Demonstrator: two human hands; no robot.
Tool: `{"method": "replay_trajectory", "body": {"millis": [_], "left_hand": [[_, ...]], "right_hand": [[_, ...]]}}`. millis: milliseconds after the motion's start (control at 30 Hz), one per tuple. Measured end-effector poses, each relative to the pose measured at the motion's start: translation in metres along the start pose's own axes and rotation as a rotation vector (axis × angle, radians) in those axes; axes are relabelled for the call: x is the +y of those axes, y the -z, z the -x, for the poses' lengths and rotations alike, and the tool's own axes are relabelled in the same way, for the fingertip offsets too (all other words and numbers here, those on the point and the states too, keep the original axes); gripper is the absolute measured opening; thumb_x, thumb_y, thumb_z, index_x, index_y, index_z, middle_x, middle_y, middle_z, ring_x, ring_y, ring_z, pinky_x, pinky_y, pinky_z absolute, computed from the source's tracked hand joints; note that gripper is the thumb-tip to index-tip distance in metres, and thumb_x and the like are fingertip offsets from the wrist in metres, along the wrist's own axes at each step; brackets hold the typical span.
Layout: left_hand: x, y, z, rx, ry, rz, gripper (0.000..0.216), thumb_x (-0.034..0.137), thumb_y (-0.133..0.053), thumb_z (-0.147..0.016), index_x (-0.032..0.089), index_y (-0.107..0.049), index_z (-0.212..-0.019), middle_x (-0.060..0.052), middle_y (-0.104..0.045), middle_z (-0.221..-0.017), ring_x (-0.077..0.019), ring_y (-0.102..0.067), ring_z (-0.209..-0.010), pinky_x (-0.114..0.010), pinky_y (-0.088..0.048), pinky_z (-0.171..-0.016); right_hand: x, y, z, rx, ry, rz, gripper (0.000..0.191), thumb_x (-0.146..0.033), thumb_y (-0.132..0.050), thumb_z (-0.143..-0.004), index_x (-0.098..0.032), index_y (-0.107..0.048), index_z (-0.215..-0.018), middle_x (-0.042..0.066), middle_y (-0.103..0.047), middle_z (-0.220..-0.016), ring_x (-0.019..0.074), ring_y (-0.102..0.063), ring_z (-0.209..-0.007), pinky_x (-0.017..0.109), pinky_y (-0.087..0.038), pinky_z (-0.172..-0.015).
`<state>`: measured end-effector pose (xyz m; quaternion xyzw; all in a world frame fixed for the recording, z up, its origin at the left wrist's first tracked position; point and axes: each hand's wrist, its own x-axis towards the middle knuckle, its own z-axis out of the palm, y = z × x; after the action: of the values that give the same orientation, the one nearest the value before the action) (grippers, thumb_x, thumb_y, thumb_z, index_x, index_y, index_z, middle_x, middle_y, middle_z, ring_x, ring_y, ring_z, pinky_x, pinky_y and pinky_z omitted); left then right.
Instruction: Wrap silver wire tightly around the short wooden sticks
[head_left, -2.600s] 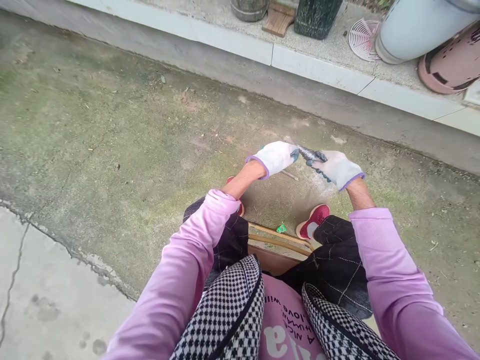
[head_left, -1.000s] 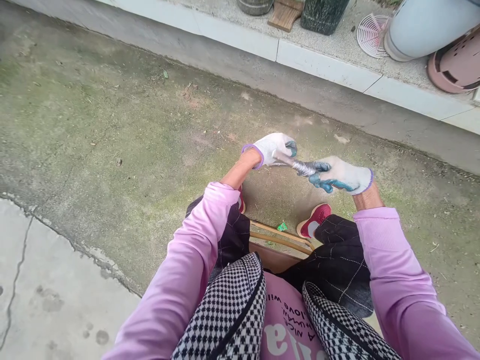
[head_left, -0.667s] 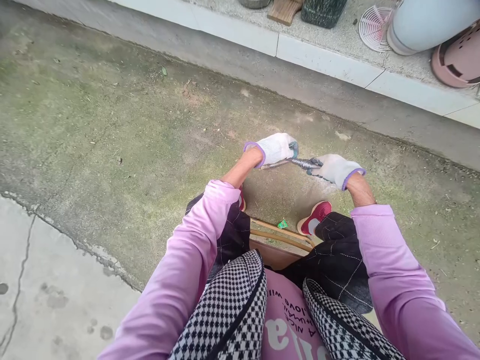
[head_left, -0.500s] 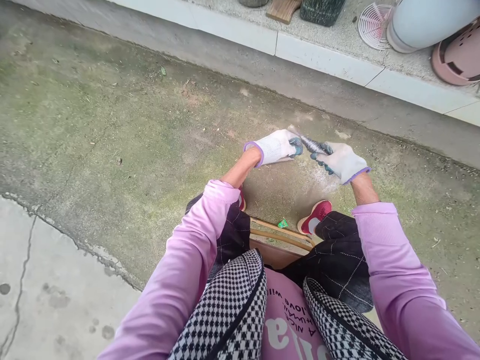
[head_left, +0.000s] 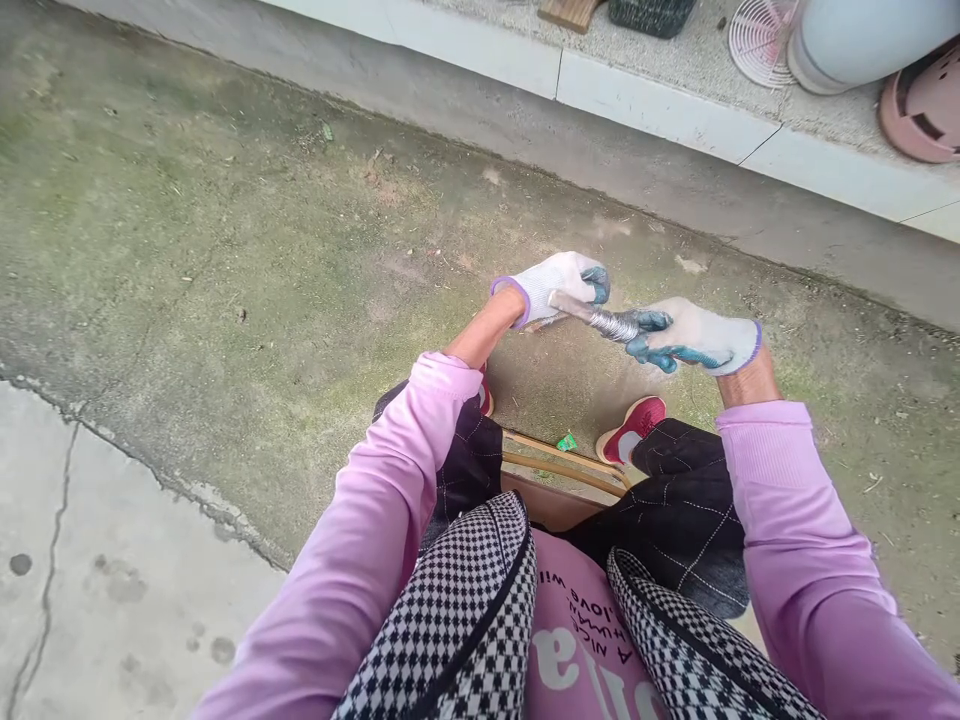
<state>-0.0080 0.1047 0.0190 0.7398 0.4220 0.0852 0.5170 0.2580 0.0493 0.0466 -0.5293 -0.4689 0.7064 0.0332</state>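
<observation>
My right hand (head_left: 694, 335), in a white knit glove with a blue-green coated palm, is closed round one end of a short wire-wrapped stick (head_left: 613, 325). Silver wire winds round its middle, and the bare pale end (head_left: 568, 303) points left, overlapping the lower edge of my left glove. My left hand (head_left: 562, 278), in a matching glove, has its fingers curled closed. A thin, flat edge (head_left: 544, 322) shows beneath that hand; what it belongs to is hidden. Both hands are above the ground, in front of my knees.
Mossy concrete (head_left: 300, 260) lies below, with a green scrap (head_left: 566, 442) between my red shoes (head_left: 634, 425). Beyond runs a white-tiled ledge (head_left: 660, 105) bearing a wooden board (head_left: 571, 12), a pink round rack (head_left: 761, 40), a pale cylinder (head_left: 862, 40) and a pink container (head_left: 919, 110).
My right hand has shifted slightly right and down. The stick has swung lower, its bare end moving left and down across the left glove. The left hand stays nearly in place.
</observation>
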Motion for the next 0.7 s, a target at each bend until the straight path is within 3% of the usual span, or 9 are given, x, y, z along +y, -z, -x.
{"method": "replay_trajectory", "body": {"millis": [133,200,300,400,533,700], "left_hand": [[0.008,0.001,0.007,0.012,0.042,-0.106,0.014,0.013,-0.067,-0.09,0.02,-0.073,-0.079,0.001,-0.065,-0.076,-0.0176,-0.054,-0.079,-0.035,-0.045,-0.082],[0.011,0.0,0.01,0.02,0.047,-0.135,0.013,0.015,-0.069,-0.089,0.02,-0.074,-0.078,0.0,-0.065,-0.075,-0.0193,-0.056,-0.08,-0.037,-0.045,-0.083],[0.014,-0.003,0.011,0.002,0.08,-0.173,0.014,0.013,-0.071,-0.088,0.021,-0.074,-0.076,-0.001,-0.066,-0.072,-0.0202,-0.057,-0.082,-0.037,-0.046,-0.085],[0.015,-0.007,0.009,0.03,0.095,-0.171,0.018,0.013,-0.069,-0.095,0.021,-0.071,-0.079,0.0,-0.067,-0.073,-0.0178,-0.052,-0.08,-0.035,-0.046,-0.084],[0.005,-0.009,0.002,0.094,0.042,-0.021,0.012,0.018,-0.067,-0.096,0.021,-0.077,-0.09,0.0,-0.074,-0.084,-0.0171,-0.059,-0.082,-0.033,-0.05,-0.085],[-0.009,-0.008,-0.003,0.107,-0.041,0.159,0.017,0.022,-0.067,-0.092,0.018,-0.083,-0.099,-0.002,-0.082,-0.097,-0.0178,-0.069,-0.089,-0.032,-0.055,-0.09]], "right_hand": [[0.008,0.003,-0.007,-0.089,0.001,0.195,0.041,-0.043,-0.109,-0.069,-0.02,-0.092,-0.099,-0.002,-0.068,-0.066,0.0118,-0.054,-0.052,0.025,-0.04,-0.045],[0.011,0.001,-0.012,-0.048,-0.031,0.332,0.032,-0.039,-0.103,-0.077,-0.02,-0.092,-0.1,-0.002,-0.068,-0.065,0.0126,-0.054,-0.052,0.026,-0.04,-0.046],[0.012,0.0,-0.023,0.137,-0.133,0.564,0.011,-0.029,-0.092,-0.086,-0.021,-0.087,-0.092,-0.001,-0.065,-0.061,0.0151,-0.053,-0.051,0.03,-0.038,-0.049],[0.01,0.005,-0.03,0.359,-0.139,0.671,0.012,-0.026,-0.088,-0.092,-0.023,-0.078,-0.086,0.0,-0.063,-0.06,0.016,-0.052,-0.054,0.032,-0.039,-0.053],[0.008,0.009,-0.027,0.523,0.012,0.369,0.018,-0.034,-0.09,-0.088,-0.024,-0.077,-0.092,0.0,-0.066,-0.067,0.0166,-0.056,-0.056,0.03,-0.043,-0.052],[0.004,-0.002,-0.014,0.414,0.211,-0.09,0.045,-0.047,-0.105,-0.069,-0.021,-0.077,-0.095,-0.001,-0.065,-0.069,0.0118,-0.049,-0.052,0.026,-0.039,-0.043]]}}
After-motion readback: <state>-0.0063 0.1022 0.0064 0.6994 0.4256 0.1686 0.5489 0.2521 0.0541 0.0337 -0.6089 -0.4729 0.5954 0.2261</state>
